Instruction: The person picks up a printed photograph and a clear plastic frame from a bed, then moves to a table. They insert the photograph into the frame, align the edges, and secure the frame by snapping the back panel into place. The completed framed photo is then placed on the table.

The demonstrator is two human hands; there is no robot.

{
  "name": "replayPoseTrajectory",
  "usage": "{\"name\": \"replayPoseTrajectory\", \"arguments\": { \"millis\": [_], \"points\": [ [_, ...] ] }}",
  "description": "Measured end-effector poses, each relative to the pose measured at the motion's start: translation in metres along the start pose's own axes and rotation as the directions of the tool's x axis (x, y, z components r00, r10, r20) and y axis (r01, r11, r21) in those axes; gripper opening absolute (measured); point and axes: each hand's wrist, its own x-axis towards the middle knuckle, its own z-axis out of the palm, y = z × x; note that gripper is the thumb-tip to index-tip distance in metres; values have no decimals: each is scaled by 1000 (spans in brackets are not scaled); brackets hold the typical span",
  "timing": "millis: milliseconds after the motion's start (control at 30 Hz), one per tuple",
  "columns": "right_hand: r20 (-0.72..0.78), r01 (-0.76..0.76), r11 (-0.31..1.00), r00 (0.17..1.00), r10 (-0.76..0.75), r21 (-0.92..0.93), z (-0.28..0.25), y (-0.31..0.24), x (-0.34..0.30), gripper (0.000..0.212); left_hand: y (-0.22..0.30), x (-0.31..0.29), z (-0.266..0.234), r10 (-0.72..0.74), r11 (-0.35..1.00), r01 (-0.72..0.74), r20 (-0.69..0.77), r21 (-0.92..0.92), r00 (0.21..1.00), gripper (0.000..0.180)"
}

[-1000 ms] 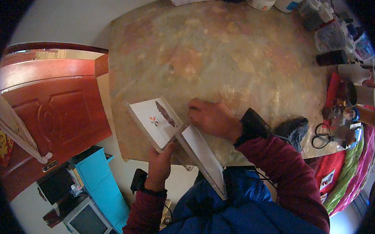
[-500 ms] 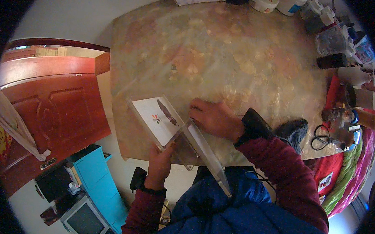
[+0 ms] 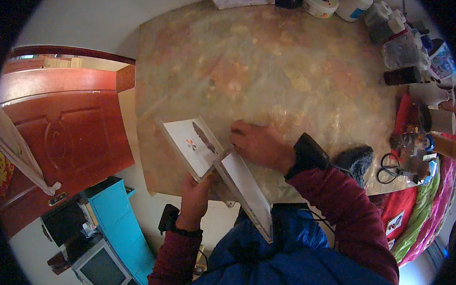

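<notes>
A clear plastic case (image 3: 200, 176) with two panels spread apart at an angle is held over the table's near edge. Its left panel shows a white card (image 3: 186, 140) with a small orange flower-like mark and a dark, long feather-like shape. The right panel (image 3: 246, 187) slants down toward my blue jacket, its white inside showing. My left hand (image 3: 194, 200) is closed on the lower corner of the left panel, its fingers partly hidden behind it. My right hand (image 3: 261, 144) has curled fingers at the upper end of the right panel, seemingly pinching it; the contact is partly hidden.
The patterned table (image 3: 273, 67) fills the middle. Near its right edge lie a dark fuzzy thing (image 3: 355, 162) and black-handled scissors (image 3: 389, 169). Tubs (image 3: 320, 4), bottles and a clear container (image 3: 400, 51) line the far right. A reddish door (image 3: 68, 134) and a blue cabinet (image 3: 120, 222) stand left.
The right panel of the case has turned, so more of its white face shows, and its lower end has shifted slightly left. Both hands keep nearly the same places.
</notes>
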Motion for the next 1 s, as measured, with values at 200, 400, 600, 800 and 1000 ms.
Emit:
{"name": "replayPoseTrajectory", "arguments": {
  "millis": [200, 400, 600, 800, 1000],
  "points": [
    [68, -50, 999, 996, 49, 7, 2, 0, 0, 16, 2, 0, 0, -34, 999, 34, -25, 29, 999, 34],
    [10, -41, 999, 999, 41, 18, -2, -2, 1, 16, -1, 1, -1, -6, 999, 7, -7, 39, 1000, 35],
    [29, -35, 999, 999, 34, 31, -1, -1, -1, 17, -5, 2, -5, -39, 998, 40, -17, 49, 999, 36],
    [18, -44, 999, 999, 44, 29, 3, 1, 0, 17, -9, 5, -4, -5, 999, 4, -16, -35, 1000, 36],
    [-9, -2, 1000, 1000, 2, 19, 5, 2, -1, 17, -4, 2, -3, -6, 1000, 6, -10, -10, 1000, 33]
  ]
}}
